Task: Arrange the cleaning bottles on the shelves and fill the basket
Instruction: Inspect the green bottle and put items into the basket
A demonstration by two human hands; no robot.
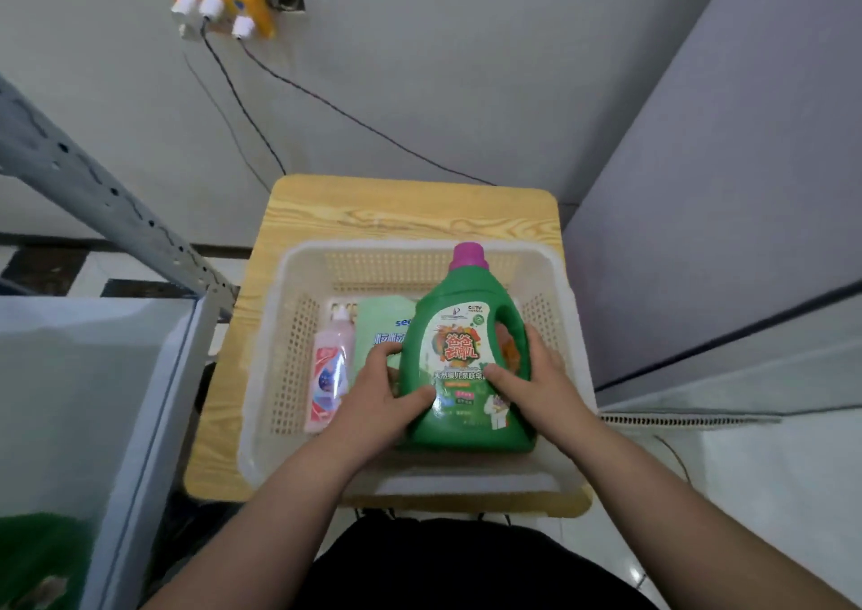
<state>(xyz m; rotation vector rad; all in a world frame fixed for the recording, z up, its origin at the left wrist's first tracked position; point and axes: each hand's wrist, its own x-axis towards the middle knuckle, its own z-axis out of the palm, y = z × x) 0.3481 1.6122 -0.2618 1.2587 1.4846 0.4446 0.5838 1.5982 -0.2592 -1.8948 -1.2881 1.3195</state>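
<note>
A large green detergent bottle [459,367] with a purple cap lies tilted inside the white plastic basket [280,357], cap pointing away from me. My left hand [380,397] grips its lower left side and my right hand [536,383] holds its right side by the handle. Beside it in the basket lie a pale green refill pouch [378,329] and, at the far left, a small pink bottle [329,371]. The pouch is partly hidden by the green bottle and my left hand.
The basket rests on a small wooden table [410,210] against the wall. A grey metal shelf post [93,194] slants at the left, above a white shelf board [84,399]. Another green object [37,558] shows at bottom left. Cables run down the wall from a socket [224,2].
</note>
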